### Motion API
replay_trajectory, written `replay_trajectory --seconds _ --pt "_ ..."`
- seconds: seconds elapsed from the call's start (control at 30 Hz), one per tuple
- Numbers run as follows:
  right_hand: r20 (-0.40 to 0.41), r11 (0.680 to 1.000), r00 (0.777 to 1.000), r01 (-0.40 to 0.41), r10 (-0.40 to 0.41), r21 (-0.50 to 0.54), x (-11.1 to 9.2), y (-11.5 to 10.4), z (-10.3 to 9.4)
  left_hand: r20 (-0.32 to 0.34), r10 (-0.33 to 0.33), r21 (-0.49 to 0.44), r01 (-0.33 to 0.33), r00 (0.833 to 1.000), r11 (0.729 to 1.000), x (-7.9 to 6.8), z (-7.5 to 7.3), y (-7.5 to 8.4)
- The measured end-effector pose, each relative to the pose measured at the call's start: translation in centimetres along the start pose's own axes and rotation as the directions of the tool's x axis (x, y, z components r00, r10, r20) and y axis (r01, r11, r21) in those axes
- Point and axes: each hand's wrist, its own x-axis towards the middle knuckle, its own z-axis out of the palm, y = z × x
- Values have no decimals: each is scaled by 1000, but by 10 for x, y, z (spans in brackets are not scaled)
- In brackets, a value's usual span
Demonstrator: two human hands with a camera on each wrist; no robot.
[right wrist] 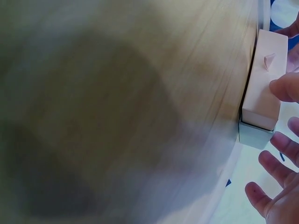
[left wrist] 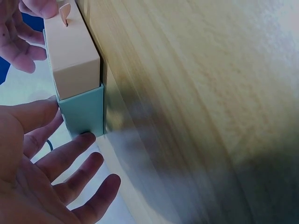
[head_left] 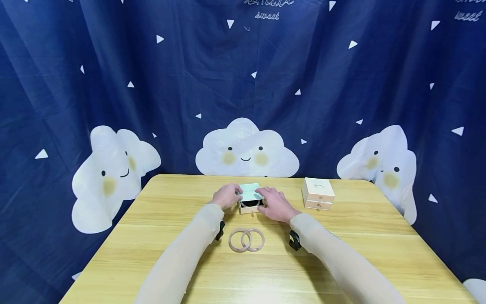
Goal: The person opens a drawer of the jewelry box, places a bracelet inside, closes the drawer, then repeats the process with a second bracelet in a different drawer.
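A jewelry box with a mint sleeve (head_left: 249,191) stands at the table's far middle. Its pale pink drawer (head_left: 250,210) is pulled partway out toward me and shows a black lining with a bangle (head_left: 244,205). My left hand (head_left: 226,195) holds the sleeve's left side, thumb at its top edge and a fingertip (left wrist: 87,136) on its side. From the right, my right hand (head_left: 278,204) grips the box. Its thumb (right wrist: 285,87) presses the drawer front beside a small pull tab (right wrist: 269,61), while a finger reaches over the sleeve top.
Two pale pink bangles (head_left: 239,250) lie overlapping on the wooden table (head_left: 182,198), nearer to me than the box. Two more pale boxes (head_left: 319,190) are stacked at the back right. A dark blue curtain (head_left: 171,84) with clouds hangs behind the table.
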Motion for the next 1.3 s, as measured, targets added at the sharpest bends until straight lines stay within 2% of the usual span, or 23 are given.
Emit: replay_trajectory --seconds 0.73,1.3 --pt "-18 1000 1000 -12 12 -15 3 -2 1 0 -22 -8 22 1000 1000 2 3 0" --pt "-15 999 999 -37 37 -30 7 -5 3 4 -16 -18 16 1000 1000 3 2 -2"
